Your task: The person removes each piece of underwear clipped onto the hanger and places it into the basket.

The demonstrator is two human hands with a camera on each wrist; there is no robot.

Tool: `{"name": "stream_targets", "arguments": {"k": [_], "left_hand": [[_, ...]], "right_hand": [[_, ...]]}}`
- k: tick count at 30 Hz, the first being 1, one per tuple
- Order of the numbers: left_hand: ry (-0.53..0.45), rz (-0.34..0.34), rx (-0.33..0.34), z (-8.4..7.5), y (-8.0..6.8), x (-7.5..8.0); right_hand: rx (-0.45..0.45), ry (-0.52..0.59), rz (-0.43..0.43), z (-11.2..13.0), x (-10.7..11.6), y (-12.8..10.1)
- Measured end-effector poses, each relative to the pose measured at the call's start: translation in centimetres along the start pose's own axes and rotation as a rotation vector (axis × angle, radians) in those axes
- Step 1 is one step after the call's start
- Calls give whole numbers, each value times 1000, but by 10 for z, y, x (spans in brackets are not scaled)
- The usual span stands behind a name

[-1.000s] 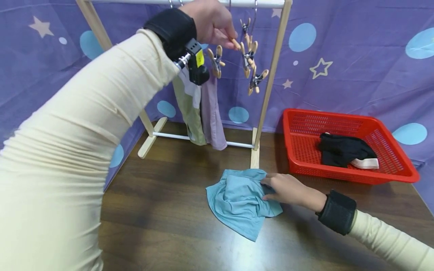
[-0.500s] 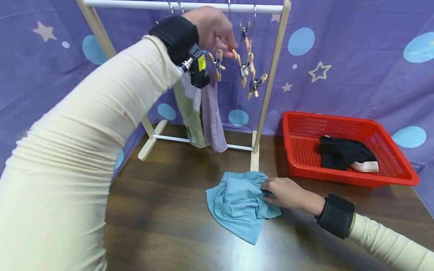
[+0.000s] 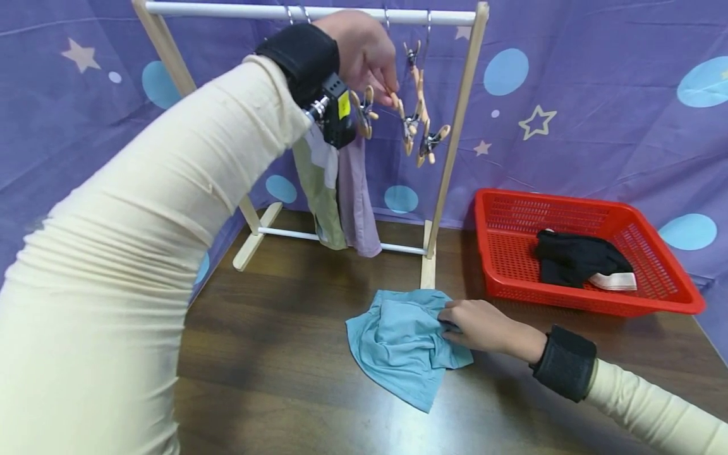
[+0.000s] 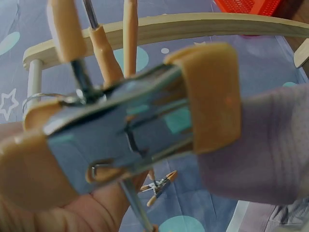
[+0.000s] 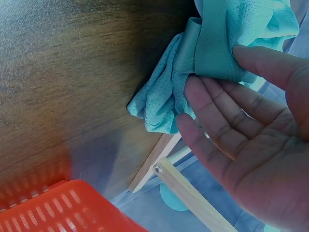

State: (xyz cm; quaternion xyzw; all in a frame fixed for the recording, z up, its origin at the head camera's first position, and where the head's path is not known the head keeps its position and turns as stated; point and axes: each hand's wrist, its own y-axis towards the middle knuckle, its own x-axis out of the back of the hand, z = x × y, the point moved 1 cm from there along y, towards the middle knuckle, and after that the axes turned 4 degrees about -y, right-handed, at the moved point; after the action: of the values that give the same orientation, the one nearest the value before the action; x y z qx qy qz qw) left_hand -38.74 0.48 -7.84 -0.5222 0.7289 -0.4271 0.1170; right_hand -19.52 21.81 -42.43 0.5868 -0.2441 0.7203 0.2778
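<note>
In the head view my left hand (image 3: 366, 54) is raised below the rack's top bar and pinches the end of a metal clip (image 3: 408, 125) with wood-coloured tips. The same clip (image 4: 120, 137) fills the left wrist view. Other clips (image 3: 431, 142) hang beside it on hangers. My right hand (image 3: 478, 325) grips the right edge of a turquoise garment (image 3: 392, 360) lying crumpled on the brown surface. In the right wrist view, the thumb (image 5: 263, 62) lies over the garment's waistband (image 5: 211, 53) and the fingertips are at its lower edge.
The wooden rack (image 3: 457, 133) with a white top bar (image 3: 227, 9) stands at the back. Green trousers (image 3: 321, 202) and mauve trousers (image 3: 357, 208) hang from it. A red basket (image 3: 512, 287) on the right holds black cloth (image 3: 577, 259). A purple patterned curtain (image 3: 591, 57) lies behind.
My right fingers have drawn together on the garment's edge. The left hand stays at the clip, a little lower in the view. The whole scene has shifted slightly downward.
</note>
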Motion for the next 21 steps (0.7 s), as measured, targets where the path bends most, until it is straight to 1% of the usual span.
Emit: {"name": "stream_targets", "arguments": {"k": [3,7,11,13,16,18,21], "left_hand": [[10,-7,38,-3,-2,-3],[24,-35,71,-9,-4,-11],[33,-90,95,-17,-4,-21],[45,-110,122,-20,-2,-24],[94,-126,130,-23,1,-27],[133,-108,147,-25,2,-27],[209,-95,147,-26,2,-27]], "right_hand": [[1,0,5,-1,0,0],[-11,2,23,-3,0,1],[-20,1,37,-7,0,2],[-19,-6,39,-8,-1,2],[-20,-6,40,-7,-3,3],[-25,-1,44,-7,-4,3],[-28,12,49,-6,-4,3]]}}
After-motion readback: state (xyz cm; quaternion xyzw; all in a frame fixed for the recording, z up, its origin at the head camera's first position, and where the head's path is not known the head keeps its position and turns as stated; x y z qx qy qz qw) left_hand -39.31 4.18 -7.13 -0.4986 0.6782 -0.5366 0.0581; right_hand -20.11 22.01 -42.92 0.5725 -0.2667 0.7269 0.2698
